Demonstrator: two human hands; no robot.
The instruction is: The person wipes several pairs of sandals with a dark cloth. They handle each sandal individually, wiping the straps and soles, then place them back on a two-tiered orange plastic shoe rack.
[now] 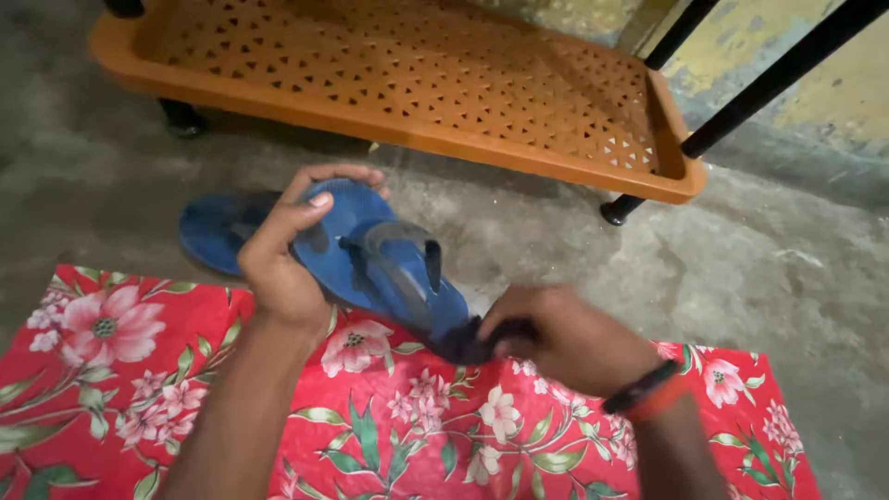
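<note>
My left hand (282, 255) grips the toe end of a blue flip-flop sandal (370, 255), holding it tilted above the floor. At the sandal's heel end, my right hand (565, 338) is closed on a dark cloth (468, 344) that is pressed against the sandal. A black and orange band sits on my right wrist. A second blue sandal (215, 231) lies flat on the floor behind my left hand, partly hidden by it.
A red floral cloth (417, 426) is spread on the grey concrete floor (759, 268) under my arms. An orange perforated plastic rack shelf (417, 69) on black legs stands just beyond. Black poles (769, 79) lean at the upper right.
</note>
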